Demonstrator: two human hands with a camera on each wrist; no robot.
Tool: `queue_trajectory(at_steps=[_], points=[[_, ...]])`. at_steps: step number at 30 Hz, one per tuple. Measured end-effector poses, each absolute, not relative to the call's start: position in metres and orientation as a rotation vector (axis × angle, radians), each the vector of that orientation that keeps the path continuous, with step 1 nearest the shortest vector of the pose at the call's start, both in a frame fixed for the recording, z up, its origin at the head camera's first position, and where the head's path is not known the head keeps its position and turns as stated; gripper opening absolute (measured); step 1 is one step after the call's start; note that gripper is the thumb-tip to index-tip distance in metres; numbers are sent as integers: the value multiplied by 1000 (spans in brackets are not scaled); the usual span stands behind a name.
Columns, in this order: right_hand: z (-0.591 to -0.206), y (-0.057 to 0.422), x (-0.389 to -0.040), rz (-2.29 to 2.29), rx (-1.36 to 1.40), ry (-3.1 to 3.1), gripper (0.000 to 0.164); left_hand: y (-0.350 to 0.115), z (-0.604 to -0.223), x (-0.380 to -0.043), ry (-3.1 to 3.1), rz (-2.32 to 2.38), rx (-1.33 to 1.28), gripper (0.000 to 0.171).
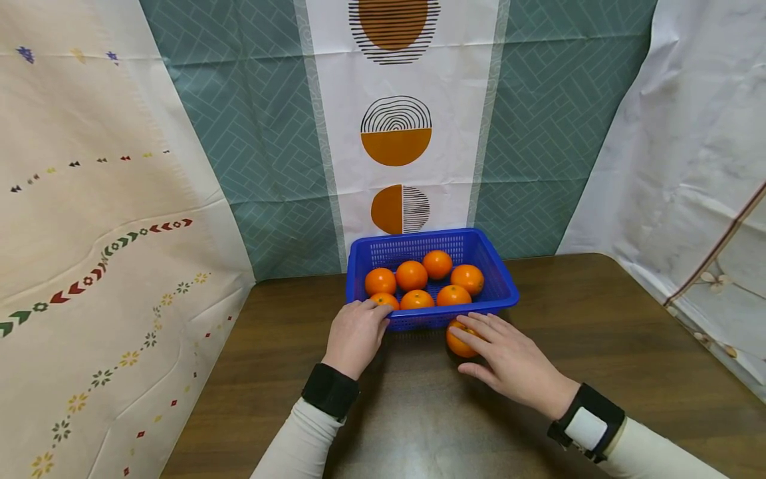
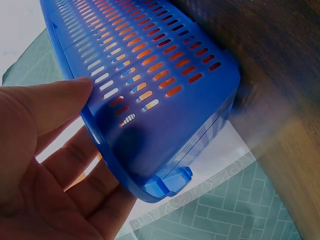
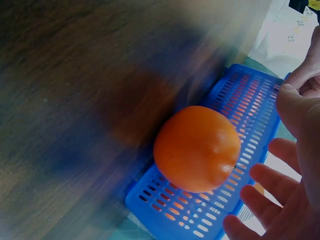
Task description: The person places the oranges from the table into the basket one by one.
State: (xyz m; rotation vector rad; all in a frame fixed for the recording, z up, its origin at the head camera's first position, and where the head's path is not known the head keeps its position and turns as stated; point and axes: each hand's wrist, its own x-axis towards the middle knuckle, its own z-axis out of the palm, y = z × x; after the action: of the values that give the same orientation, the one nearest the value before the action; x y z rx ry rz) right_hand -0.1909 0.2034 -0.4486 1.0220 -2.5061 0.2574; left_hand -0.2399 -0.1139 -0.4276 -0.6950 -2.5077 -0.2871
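A blue plastic basket (image 1: 491, 307) with slotted walls stands on the table and holds several oranges (image 1: 411, 275). My left hand (image 1: 354, 336) grips its near rim toward the left corner. The left wrist view shows the thumb (image 2: 60, 97) against the outer wall and the fingers over the rim. One more orange (image 3: 197, 149) sits on the tabletop, outside the basket's near wall. My right hand (image 1: 509, 359) is beside and above this orange, fingers spread and thumb apart. In the right wrist view a gap shows between the fingers (image 3: 272, 182) and the orange.
The brown wooden table (image 1: 431, 419) extends to both sides and toward me. A green and white patterned cloth (image 1: 269, 133) hangs right behind the basket. Pale cloths (image 1: 90, 233) close off the left and right sides.
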Motion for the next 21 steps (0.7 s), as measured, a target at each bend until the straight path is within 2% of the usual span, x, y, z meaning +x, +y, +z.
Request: queue_trajectory(at_steps=[21], points=[[-458,203,-202,246,1006,-2532,67,-114,-427,-240,-2519,-293,-692,22]])
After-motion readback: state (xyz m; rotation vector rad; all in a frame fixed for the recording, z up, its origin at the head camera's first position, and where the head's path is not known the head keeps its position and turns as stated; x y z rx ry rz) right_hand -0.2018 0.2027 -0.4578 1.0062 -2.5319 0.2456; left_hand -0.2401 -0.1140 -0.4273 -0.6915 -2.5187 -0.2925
